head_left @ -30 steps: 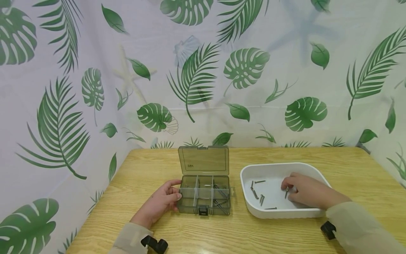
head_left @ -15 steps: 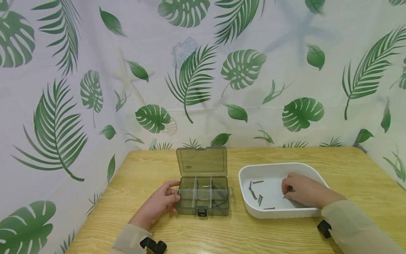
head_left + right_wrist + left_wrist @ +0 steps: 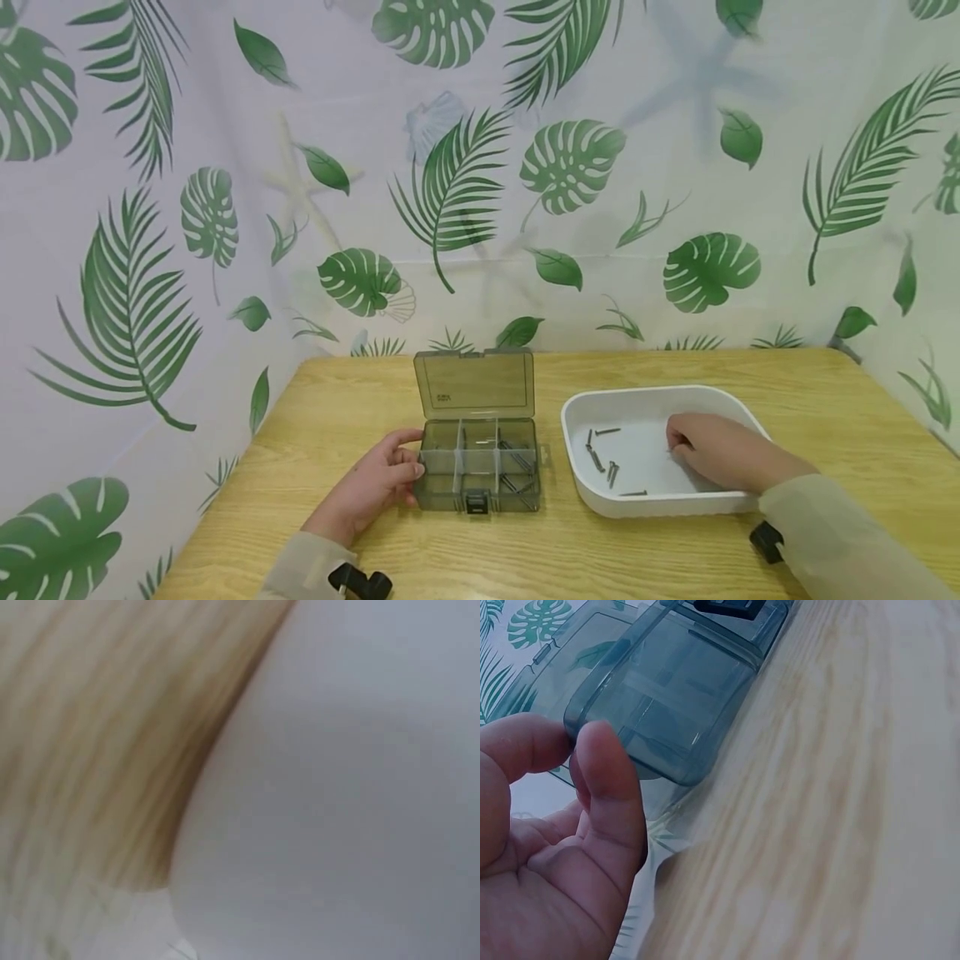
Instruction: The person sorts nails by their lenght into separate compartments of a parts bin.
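"Room?"
"Table (image 3: 517,557) wood towards six o'clock; white tray (image 3: 660,507), narrow gap, then box (image 3: 439,493) at its nine."
"Looks?"
"Smoky, see-through (lid (image 3: 476,385) up). Left hand (image 3: 375,483) pinches its nine-o'clock edge; right hand (image 3: 712,450) curls in the tray, grip hidden. Screws (image 3: 596,459) inside both."

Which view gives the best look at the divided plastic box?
The head view: the whole divided plastic box is in frame, with its raised lid and the screws inside. The left wrist view shows only part, close up, cut off at the top, beside the left hand. The right wrist view shows none of it.
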A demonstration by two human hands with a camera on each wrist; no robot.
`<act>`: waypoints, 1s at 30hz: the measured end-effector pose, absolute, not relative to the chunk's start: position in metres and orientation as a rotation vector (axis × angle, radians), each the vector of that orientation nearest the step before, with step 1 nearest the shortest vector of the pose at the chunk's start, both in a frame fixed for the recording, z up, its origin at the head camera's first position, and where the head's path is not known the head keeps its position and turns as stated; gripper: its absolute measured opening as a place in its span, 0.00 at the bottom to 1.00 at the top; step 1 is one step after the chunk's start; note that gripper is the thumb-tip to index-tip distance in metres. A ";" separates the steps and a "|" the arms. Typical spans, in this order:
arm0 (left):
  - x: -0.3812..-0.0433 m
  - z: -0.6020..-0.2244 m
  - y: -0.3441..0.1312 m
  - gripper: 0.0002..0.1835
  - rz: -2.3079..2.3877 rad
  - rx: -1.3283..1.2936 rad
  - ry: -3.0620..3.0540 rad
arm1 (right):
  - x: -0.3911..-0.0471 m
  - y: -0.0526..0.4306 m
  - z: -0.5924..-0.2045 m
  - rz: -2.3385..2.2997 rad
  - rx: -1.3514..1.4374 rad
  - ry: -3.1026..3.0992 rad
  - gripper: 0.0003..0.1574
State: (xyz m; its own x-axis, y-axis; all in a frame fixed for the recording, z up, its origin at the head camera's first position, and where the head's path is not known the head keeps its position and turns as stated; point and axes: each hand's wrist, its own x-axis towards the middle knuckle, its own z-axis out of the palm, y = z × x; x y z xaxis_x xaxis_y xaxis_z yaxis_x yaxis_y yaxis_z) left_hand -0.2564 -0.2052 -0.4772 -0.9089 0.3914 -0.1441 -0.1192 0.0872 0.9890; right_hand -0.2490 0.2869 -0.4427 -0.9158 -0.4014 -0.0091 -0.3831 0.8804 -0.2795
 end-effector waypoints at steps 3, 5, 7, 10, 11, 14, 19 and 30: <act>-0.256 -0.476 -0.205 0.35 1.878 0.257 1.988 | -0.248 0.285 -0.437 -0.438 -0.632 2.993 0.06; -0.256 -0.475 -0.204 0.35 1.880 0.255 1.981 | -0.246 0.282 -0.433 -0.444 -0.655 3.017 0.07; -0.256 -0.473 -0.204 0.35 1.885 0.253 1.973 | -0.245 0.278 -0.429 -0.457 -0.684 3.038 0.08; -0.256 -0.470 -0.205 0.35 1.880 0.254 1.972 | -0.241 0.269 -0.422 -0.500 -0.725 3.054 0.07; -0.256 -0.470 -0.205 0.35 1.877 0.255 1.972 | -0.239 0.266 -0.419 -0.516 -0.731 3.055 0.06; -0.256 -0.469 -0.206 0.35 1.871 0.257 1.966 | -0.235 0.254 -0.412 -0.571 -0.722 3.053 0.07; -0.255 -0.469 -0.206 0.35 1.873 0.253 1.965 | -0.231 0.236 -0.403 -0.682 -0.739 3.054 0.08; -0.257 -0.471 -0.207 0.35 1.869 0.252 1.968 | -0.226 0.195 -0.402 -0.832 -0.859 3.014 0.09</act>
